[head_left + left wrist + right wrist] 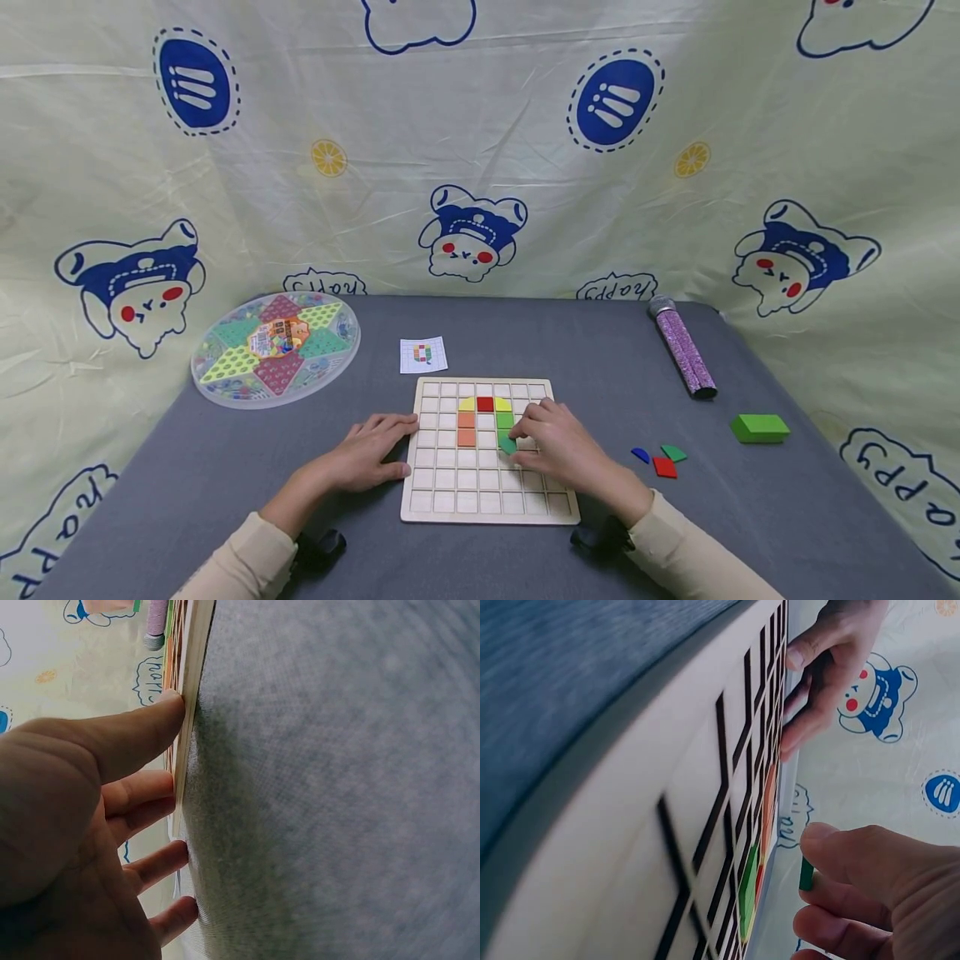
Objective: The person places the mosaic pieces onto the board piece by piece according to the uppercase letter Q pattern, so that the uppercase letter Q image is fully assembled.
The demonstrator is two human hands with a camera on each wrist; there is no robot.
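A pale wooden grid board lies on the grey cloth. On it sit two yellow pieces, a red square, two orange squares and light green squares. My right hand is over the board's right half, pinching a dark green piece between thumb and finger; its curved edge shows in the head view. With fingers extended, my left hand touches the board's left edge, the thumb against the rim in the left wrist view.
Right of the board lie a blue half-round piece, a red square and a green piece. Farther out are a green block and a purple glittery microphone. Behind the board are a pattern card and a round star-patterned game board.
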